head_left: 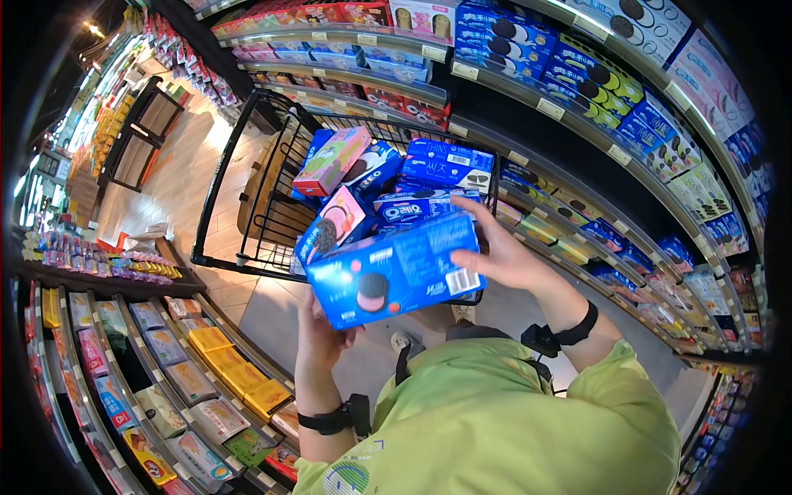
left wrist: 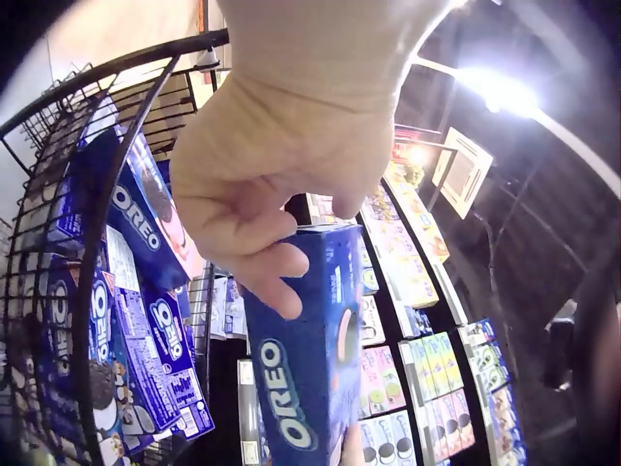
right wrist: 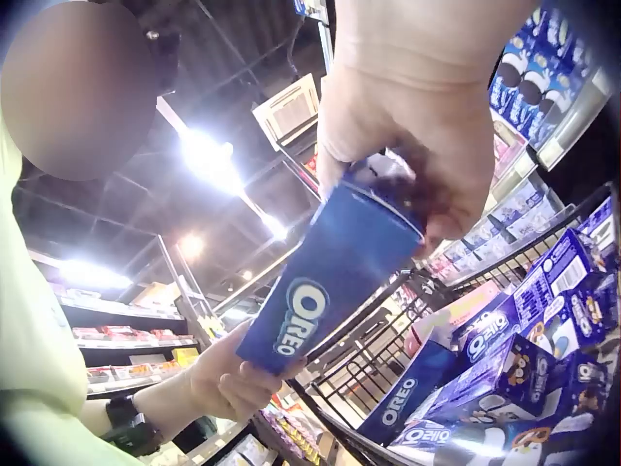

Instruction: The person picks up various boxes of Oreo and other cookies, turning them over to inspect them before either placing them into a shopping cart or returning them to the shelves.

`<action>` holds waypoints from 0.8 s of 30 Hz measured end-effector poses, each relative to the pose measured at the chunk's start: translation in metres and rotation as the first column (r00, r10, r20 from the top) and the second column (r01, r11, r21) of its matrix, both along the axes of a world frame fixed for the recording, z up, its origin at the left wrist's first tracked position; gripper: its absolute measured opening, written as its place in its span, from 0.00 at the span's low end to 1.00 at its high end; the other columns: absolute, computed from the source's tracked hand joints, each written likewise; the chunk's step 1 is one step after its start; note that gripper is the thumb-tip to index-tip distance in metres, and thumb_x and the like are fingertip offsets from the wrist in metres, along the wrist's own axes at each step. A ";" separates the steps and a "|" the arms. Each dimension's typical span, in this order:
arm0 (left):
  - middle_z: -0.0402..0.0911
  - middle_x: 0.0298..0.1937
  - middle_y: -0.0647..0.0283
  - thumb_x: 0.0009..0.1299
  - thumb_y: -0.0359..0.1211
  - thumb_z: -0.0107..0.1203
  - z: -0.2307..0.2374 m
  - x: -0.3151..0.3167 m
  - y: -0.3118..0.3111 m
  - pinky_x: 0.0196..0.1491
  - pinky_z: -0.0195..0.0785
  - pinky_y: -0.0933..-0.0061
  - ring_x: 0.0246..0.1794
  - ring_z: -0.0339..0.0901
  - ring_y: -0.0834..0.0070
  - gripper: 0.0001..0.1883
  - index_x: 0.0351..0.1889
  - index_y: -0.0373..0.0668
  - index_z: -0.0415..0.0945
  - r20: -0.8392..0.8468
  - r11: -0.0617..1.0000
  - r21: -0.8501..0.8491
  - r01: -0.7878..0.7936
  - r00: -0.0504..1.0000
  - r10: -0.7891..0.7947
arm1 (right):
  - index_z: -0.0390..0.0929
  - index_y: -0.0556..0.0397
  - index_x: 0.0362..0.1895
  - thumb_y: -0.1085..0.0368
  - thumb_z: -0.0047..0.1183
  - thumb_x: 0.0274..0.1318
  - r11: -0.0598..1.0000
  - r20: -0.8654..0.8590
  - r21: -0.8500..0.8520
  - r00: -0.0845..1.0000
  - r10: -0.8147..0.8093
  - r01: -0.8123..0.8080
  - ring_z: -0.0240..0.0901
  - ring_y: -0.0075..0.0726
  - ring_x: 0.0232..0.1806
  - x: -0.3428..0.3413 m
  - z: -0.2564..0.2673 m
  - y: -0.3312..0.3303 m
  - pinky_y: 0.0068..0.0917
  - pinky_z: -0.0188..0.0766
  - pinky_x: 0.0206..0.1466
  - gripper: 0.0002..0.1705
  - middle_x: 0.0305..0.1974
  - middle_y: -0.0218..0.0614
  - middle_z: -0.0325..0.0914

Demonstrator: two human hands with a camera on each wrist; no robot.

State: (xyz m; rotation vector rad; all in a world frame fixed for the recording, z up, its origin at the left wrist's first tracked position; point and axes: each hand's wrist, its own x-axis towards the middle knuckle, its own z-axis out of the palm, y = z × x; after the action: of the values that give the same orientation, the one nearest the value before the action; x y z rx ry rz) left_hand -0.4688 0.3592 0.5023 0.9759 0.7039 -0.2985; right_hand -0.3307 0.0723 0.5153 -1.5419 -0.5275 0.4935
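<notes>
A blue Oreo box is held in both hands over the near side of a black wire cart. My left hand grips its left end from below, the fingers curled at its edge; in the left wrist view that hand covers the box's top corner. At the other end my right hand pinches the box near its barcode, thumb on the printed face. The right wrist view shows this hand around the end of the box. Inside the cart lie several blue boxes and a pink-green box.
Shelves of biscuit boxes rise beyond and to the right of the cart. Low shelving with yellow packs stands at the lower left. Wooden floor runs along the aisle to the left, with a black display stand farther off.
</notes>
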 end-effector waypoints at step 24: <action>0.71 0.55 0.57 0.62 0.26 0.55 -0.054 -0.082 0.028 0.57 0.69 0.65 0.56 0.72 0.67 0.27 0.60 0.37 0.61 0.210 0.949 -0.009 -0.316 0.927 0.311 | 0.62 0.49 0.63 0.82 0.44 0.43 0.906 0.448 -0.386 0.822 0.351 -0.175 0.57 0.58 0.64 0.000 -0.063 0.055 0.43 0.60 0.65 0.37 0.63 0.50 0.58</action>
State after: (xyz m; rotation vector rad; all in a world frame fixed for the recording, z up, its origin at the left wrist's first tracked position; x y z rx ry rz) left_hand -0.5512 0.3868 0.4483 0.8865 0.6597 0.0945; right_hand -0.3307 0.1274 0.4520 -1.9469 -1.1347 0.3934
